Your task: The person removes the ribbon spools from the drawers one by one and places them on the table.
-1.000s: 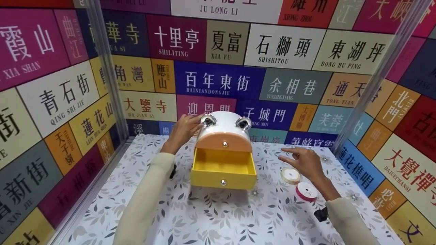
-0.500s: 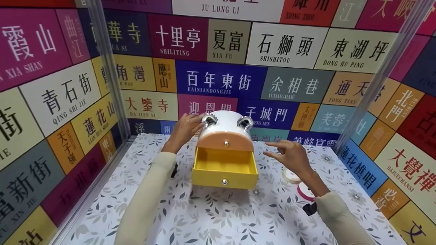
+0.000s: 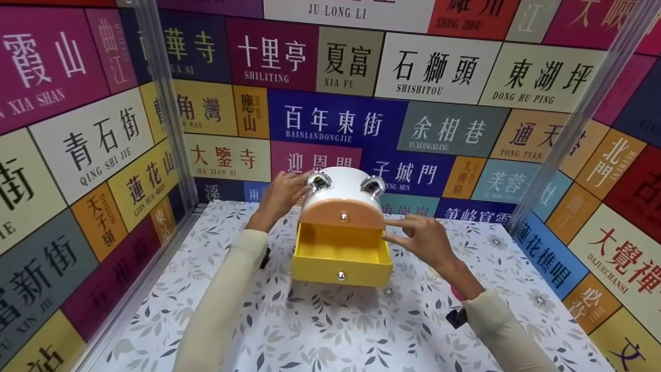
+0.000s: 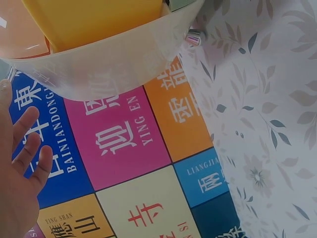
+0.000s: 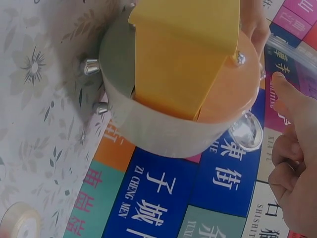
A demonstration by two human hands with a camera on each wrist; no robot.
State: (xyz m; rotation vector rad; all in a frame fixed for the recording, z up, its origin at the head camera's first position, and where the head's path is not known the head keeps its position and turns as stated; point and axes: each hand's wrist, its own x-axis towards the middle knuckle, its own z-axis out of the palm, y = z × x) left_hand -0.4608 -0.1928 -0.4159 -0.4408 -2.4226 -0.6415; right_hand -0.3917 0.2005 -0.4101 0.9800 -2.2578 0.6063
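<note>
A small frog-faced drawer box (image 3: 344, 181) with a rounded white shell, two silvery eyes and an orange upper drawer (image 3: 330, 209) stands on the table. Its yellow drawer (image 3: 317, 269), with a round clear knob, is pulled out and looks bare inside. My left hand (image 3: 281, 199) rests its fingertips against the shell by the left eye. To the right, my right hand (image 3: 426, 240) has index finger and thumb extended towards the box, other fingers bent; whether they touch it cannot be told. The right wrist view shows that hand (image 5: 297, 158) apart from the shell.
A cream ribbon spool (image 5: 22, 225) lies on the table right of the box. Of a pink-edged spool (image 3: 455, 292), only a sliver shows behind my right wrist. The patterned white tablecloth (image 3: 330, 330) meets colourful sign-covered walls (image 3: 330, 119) at the back and sides.
My right hand has moved left from above the ribbon spools to beside the box, now covering most of them. My left hand and the yellow drawer have stayed put.
</note>
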